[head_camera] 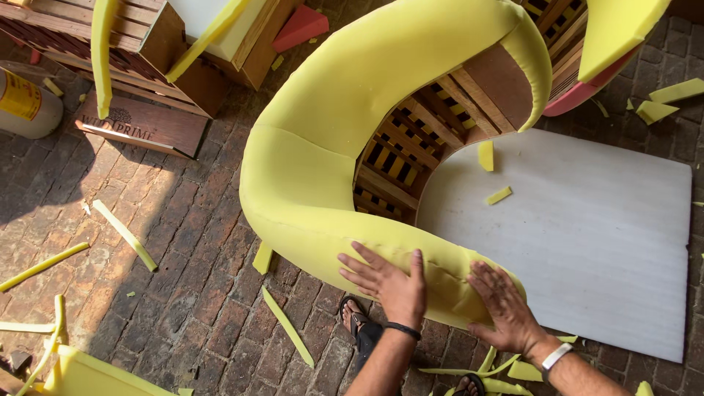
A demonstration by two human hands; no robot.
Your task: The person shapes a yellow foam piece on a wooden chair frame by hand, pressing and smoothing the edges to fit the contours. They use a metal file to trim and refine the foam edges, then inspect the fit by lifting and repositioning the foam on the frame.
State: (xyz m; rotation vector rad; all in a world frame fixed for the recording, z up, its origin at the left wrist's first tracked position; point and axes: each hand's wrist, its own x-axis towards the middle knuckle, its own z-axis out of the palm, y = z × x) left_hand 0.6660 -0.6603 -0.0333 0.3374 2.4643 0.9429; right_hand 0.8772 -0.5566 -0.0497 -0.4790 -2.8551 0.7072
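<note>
A curved wooden chair frame (411, 150) is wrapped in thick yellow foam (330, 147) and stands on a brick floor. My left hand (387, 280) lies flat on the foam's near lower end, fingers spread. My right hand (502, 302) presses flat on the foam's end just to the right, where the foam wrinkles. A dark band is on my left wrist and a white one on my right. Neither hand holds anything.
A white sheet (587, 242) lies on the floor at right, with small foam scraps on it. Yellow foam strips (125, 235) litter the bricks. Wooden crates (110, 44) and a white container (26, 103) stand at upper left. My sandalled foot (359, 319) is below the foam.
</note>
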